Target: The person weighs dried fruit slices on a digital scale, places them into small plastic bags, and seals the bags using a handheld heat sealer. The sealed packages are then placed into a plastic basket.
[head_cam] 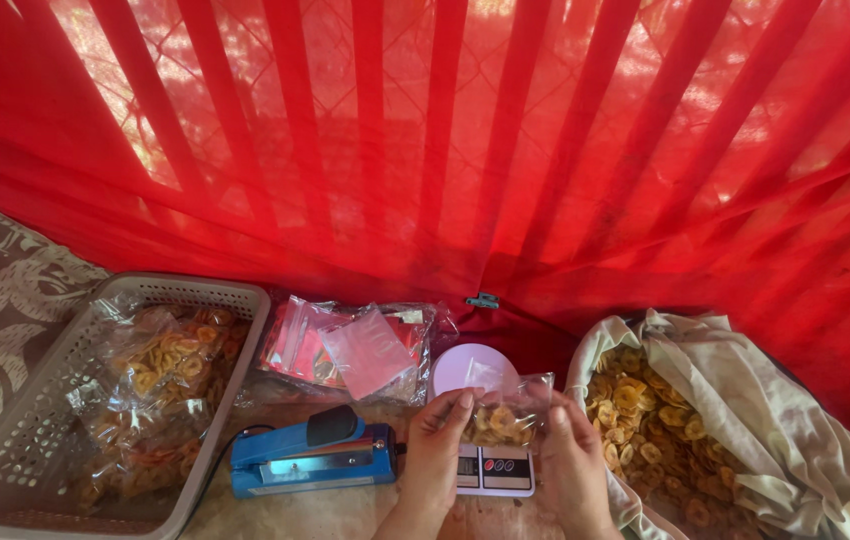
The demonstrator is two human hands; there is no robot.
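A small clear plastic bag of yellow chips (501, 418) is held upright over a white kitchen scale (490, 468) with a round platform. My left hand (437, 448) pinches the bag's left edge. On the right edge sits my right hand (569, 460), gripping it the same way. The bag's lower part hides the scale's platform, so I cannot tell whether the bag rests on it.
A blue heat sealer (313, 458) lies left of the scale. A grey basket (227, 292) at far left holds several filled chip bags. Empty clear bags (357, 350) lie behind. A cloth-lined sack of loose chips (805, 430) sits at right. Red fabric hangs behind.
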